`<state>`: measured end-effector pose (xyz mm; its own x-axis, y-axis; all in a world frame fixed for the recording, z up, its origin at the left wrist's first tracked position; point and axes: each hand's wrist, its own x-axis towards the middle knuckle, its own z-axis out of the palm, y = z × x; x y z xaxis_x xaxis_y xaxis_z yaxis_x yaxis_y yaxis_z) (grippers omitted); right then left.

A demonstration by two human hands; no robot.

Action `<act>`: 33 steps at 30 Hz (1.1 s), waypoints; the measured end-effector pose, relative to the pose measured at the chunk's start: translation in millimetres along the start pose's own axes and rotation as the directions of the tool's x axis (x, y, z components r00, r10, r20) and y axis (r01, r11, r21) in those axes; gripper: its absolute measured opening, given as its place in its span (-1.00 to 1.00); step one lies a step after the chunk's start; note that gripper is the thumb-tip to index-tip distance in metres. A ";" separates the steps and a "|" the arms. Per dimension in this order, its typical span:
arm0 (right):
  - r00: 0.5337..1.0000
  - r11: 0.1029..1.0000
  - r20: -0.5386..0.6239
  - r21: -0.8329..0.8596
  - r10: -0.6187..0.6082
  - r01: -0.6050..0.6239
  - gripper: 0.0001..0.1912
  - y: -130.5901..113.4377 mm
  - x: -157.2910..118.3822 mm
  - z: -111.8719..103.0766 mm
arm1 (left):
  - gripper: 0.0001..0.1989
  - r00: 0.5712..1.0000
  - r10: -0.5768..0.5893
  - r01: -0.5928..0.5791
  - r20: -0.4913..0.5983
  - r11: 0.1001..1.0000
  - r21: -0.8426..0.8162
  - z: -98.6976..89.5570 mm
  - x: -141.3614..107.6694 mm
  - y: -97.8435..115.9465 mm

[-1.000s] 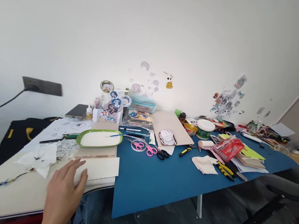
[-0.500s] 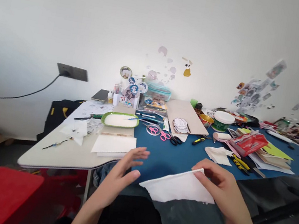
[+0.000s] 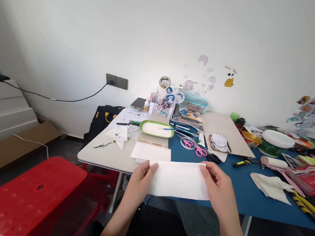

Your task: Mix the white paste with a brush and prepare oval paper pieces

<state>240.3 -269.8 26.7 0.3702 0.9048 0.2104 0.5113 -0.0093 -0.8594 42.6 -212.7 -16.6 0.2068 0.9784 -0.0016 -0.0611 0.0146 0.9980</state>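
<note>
Now your left hand [image 3: 138, 180] has joined the right hand [image 3: 220, 189]: each pinches an upper corner of the white sheet [image 3: 179, 181] (likely tissue), spread at lower centre of the frame, which should give you steadier control of it.

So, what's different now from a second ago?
The right hand came in from the lower right, bringing a white paper. The left hand moved away from the white card and took hold of the paper's other top corner. The view swung left. The green tray and pink scissors stayed put.
</note>
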 end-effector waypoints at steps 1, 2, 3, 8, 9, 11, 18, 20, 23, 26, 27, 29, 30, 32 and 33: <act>1.000 1.000 -0.005 -0.021 -0.010 0.010 -0.64 1.5 1.8 7.9 | -0.65 0.998 0.016 -0.013 -0.060 0.999 0.034 -3.8 0.6 -0.7; 1.000 0.999 -0.006 -0.043 -0.015 0.015 -0.64 2.9 3.4 15.8 | -0.64 0.993 0.028 -0.020 -0.117 0.997 0.069 -7.5 1.0 -1.6; 1.000 0.998 -0.005 -0.065 -0.020 0.019 -0.64 4.0 4.9 23.6 | -0.64 0.986 0.037 -0.020 -0.164 0.995 0.102 -11.1 1.4 -2.6; 0.999 0.989 -0.028 -0.146 -0.023 0.018 -0.62 12.6 12.9 56.9 | -0.65 0.969 0.032 0.022 -0.247 0.977 0.213 -26.0 4.8 -7.7; 1.000 0.987 -0.029 -0.158 -0.011 0.006 -0.62 15.0 14.5 62.2 | -0.65 0.967 0.034 0.027 -0.252 0.972 0.235 -28.3 6.1 -8.3; 1.000 0.984 -0.023 -0.178 0.013 -0.017 -0.61 20.0 16.9 70.8 | -0.64 0.965 0.037 0.037 -0.258 0.961 0.275 -32.4 9.2 -9.2; 0.995 0.990 0.100 -0.137 0.030 -0.016 -0.59 29.9 17.2 79.1 | -0.70 0.943 -0.190 0.180 -0.275 0.982 -0.059 -51.2 13.2 -20.2; 0.993 0.986 0.117 -0.168 0.011 0.009 -0.59 30.8 23.7 79.5 | -0.77 0.879 -0.370 0.288 -0.301 0.915 -0.282 -56.5 9.9 -21.5; 0.994 0.943 0.092 -0.322 -0.058 0.085 -0.61 31.3 43.4 86.5 | -0.71 0.785 -0.563 0.382 -0.259 0.768 -0.514 -59.2 2.6 -17.0; 0.987 0.860 0.139 -0.492 -0.077 0.136 -0.60 31.4 66.8 101.2 | -0.63 0.730 -0.658 0.421 -0.186 0.646 -0.636 -57.7 -3.4 -10.6; 0.986 0.833 0.150 -0.536 -0.065 0.137 -0.61 31.5 73.5 106.5 | -0.61 0.717 -0.679 0.430 -0.157 0.609 -0.667 -57.3 -4.6 -9.1; 0.988 0.803 0.154 -0.584 -0.035 0.119 -0.69 32.4 83.8 115.1 | -0.59 0.709 -0.700 0.447 -0.092 0.545 -0.709 -57.1 -5.6 -7.4; 0.989 0.802 0.146 -0.588 -0.020 0.103 -0.74 33.0 87.3 117.9 | -0.58 0.706 -0.705 0.453 -0.061 0.516 -0.727 -57.2 -5.5 -6.7; 0.990 0.823 0.138 -0.563 0.000 0.079 -0.85 34.3 91.6 120.5 | -0.56 0.698 -0.716 0.454 -0.022 0.466 -0.759 -57.3 -4.6 -5.2; 0.990 0.835 0.140 -0.546 0.005 0.072 -0.89 34.6 92.6 120.4 | -0.56 0.695 -0.719 0.450 -0.010 0.446 -0.773 -57.0 -4.2 -4.3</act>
<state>198.9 -135.1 -39.7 0.2610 0.9553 0.1388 0.8768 -0.1745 -0.4480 -13.7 -205.1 -24.5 0.1774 0.6712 -0.7198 -0.6892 0.6068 0.3960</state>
